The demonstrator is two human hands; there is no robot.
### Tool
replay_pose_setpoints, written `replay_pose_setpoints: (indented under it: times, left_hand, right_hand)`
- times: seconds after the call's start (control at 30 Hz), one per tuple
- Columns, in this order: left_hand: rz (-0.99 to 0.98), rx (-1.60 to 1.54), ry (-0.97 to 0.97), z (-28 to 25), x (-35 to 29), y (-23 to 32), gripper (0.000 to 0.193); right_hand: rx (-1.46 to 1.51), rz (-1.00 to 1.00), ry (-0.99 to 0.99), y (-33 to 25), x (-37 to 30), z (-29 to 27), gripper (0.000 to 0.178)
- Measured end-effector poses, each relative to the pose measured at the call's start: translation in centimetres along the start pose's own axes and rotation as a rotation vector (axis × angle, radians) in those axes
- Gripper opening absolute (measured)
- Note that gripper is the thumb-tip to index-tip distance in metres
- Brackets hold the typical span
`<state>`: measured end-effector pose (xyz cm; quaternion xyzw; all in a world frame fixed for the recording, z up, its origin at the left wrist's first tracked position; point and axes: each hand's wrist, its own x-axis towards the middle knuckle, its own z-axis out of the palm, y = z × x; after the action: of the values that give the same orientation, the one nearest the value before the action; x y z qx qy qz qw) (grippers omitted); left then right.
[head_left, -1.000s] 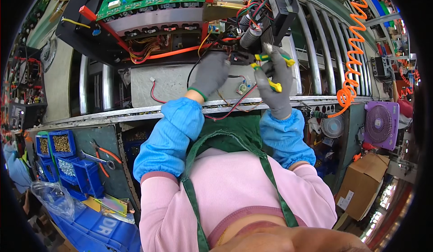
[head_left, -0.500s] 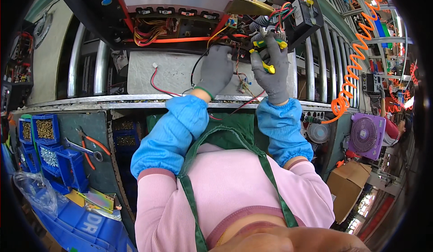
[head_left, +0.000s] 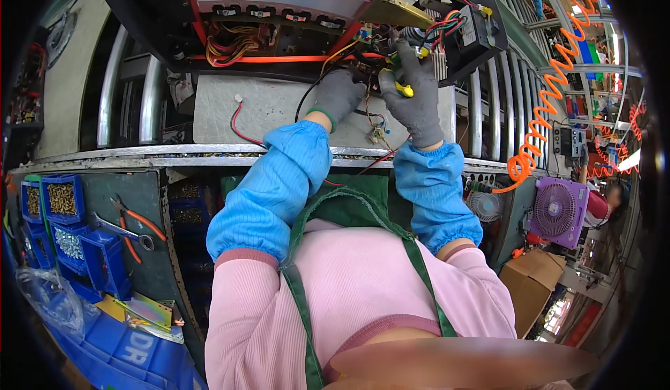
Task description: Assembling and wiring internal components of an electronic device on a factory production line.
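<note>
In front of me a black metal chassis [head_left: 157, 27] holds circuit boards, heat sinks and bundled wires [head_left: 234, 47]. My right hand [head_left: 417, 105], in a grey glove, is closed around pliers [head_left: 405, 91] with yellow and green handles. Their jaws are among the parts at the chassis's right side and cannot be made out. My left hand [head_left: 339, 97], also gloved, is at the chassis's front edge with curled fingers. What those fingers grip, if anything, is hidden. Between the hands hang thin wires with a small connector [head_left: 379, 133].
The chassis sits over a metal plate [head_left: 223, 114] and rollers [head_left: 150, 100]. At left are blue bins [head_left: 61, 198] of screws, orange-handled pliers [head_left: 139, 226] and a wrench [head_left: 115, 227]. An orange coiled hose [head_left: 541, 121] hangs at right, above a purple fan [head_left: 558, 212] and a cardboard box [head_left: 532, 282].
My right hand has shifted slightly left and forward with the pliers, which now reach further into the chassis. My left hand stays near the front edge, moved slightly right.
</note>
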<state>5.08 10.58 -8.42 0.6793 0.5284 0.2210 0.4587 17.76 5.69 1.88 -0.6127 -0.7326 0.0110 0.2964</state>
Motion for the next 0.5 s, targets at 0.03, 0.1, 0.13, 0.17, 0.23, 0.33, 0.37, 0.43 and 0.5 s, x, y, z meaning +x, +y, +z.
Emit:
replay_pose_setpoints:
  times: [0.03, 0.1, 0.13, 0.17, 0.23, 0.33, 0.37, 0.43, 0.5]
  left_hand:
    - [-0.033, -0.041, -0.005, 0.0, -0.1, 0.0, 0.041]
    - [-0.101, -0.122, -0.013, -0.2, -0.5, 0.0, 0.033]
    - [-0.1, -0.14, -0.007, -0.1, -0.5, -0.2, 0.033]
    - [-0.1, -0.159, -0.002, 0.0, -0.4, -0.5, 0.034]
    - [-0.105, -0.192, -0.003, 0.4, -0.2, -1.0, 0.035]
    - [-0.119, -0.232, -0.016, 0.5, -0.1, -1.1, 0.038]
    - [-0.115, -0.248, -0.013, 0.4, -0.2, -1.0, 0.039]
    - [-0.123, -0.277, -0.016, 0.3, -0.2, -1.2, 0.04]
    - [-0.141, -0.302, -0.04, 0.3, 0.2, -1.8, 0.042]
  right_hand:
    - [0.009, 0.017, -0.035, -0.2, 0.2, 0.0, 0.055]
    - [0.028, 0.051, -0.107, -0.9, 1.0, -0.4, 0.055]
    - [0.02, 0.046, -0.122, -1.1, 1.2, -0.5, 0.055]
    - [0.012, 0.042, -0.138, -1.1, 1.5, -0.6, 0.055]
    - [-0.008, 0.038, -0.152, -1.1, 1.8, -0.6, 0.055]
    - [-0.055, 0.019, -0.115, -0.4, 2.3, 0.4, 0.052]
    - [-0.078, -0.021, -0.094, -0.2, 2.3, 0.6, 0.051]
    - [-0.121, -0.112, -0.052, 0.0, 2.5, 1.0, 0.05]
    - [-0.04, -0.027, -0.071, -0.2, 2.4, 0.7, 0.049]
